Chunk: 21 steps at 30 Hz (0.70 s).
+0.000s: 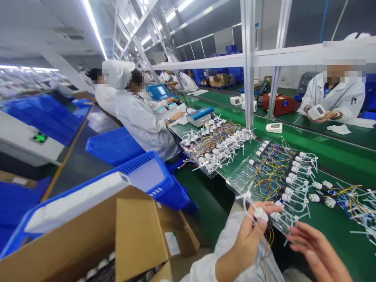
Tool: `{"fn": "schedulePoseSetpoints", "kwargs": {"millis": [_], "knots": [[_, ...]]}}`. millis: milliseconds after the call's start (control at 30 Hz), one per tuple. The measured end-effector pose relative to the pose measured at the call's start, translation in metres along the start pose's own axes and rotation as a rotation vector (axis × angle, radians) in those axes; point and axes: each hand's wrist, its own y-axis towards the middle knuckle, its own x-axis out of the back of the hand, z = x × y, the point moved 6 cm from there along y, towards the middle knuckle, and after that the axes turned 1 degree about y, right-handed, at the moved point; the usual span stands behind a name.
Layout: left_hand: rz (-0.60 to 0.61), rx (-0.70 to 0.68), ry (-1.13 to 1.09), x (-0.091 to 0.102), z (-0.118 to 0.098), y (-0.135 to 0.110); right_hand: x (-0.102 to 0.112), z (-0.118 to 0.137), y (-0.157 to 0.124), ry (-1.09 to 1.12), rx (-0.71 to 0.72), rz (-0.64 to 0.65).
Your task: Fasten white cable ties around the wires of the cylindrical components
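My left hand (245, 239) is closed on a small motor (261, 215) with a white cap and a dark body. A white cable tie loops from it, and thin coloured wires hang below. To its right, my right hand (319, 248) is open with its fingers stretched out and holds nothing that I can see. Just beyond both hands lies a clear plastic tray (242, 176) on the green bench. Several similar white-capped motors (289, 178) with cable ties and yellow, red and blue wires sit in it.
More wired motors (326, 197) lie on the bench at right. A second loaded tray (217, 145) stands further left. An open cardboard box (141, 231) and a blue crate (152, 172) are at my left. Co-workers (138, 113) sit along the bench; another person (335, 90) faces me.
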Motion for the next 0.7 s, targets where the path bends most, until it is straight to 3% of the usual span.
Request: {"fn": "schedulePoseSetpoints", "kwargs": {"millis": [100,233,367,467,567,700], "knots": [[0.039,-0.119,0.134,-0.008,-0.018,-0.012,-0.068,0.009,0.013,0.131,-0.188,0.152],[-0.029,-0.216,0.290,0.011,-0.038,-0.002,-0.121,0.034,0.029,0.241,-0.321,0.242],[-0.098,-0.256,0.371,0.037,-0.040,0.014,-0.152,0.055,0.052,0.263,-0.385,0.387],[-0.188,-0.271,0.477,0.058,-0.035,0.026,-0.170,0.057,0.074,0.231,-0.379,0.428],[-0.280,-0.245,0.570,0.084,-0.032,0.043,-0.185,0.053,0.100,0.182,-0.301,0.388],[-0.243,-0.182,0.573,0.119,-0.031,0.073,-0.204,0.045,0.138,0.056,-0.156,0.379]]}}
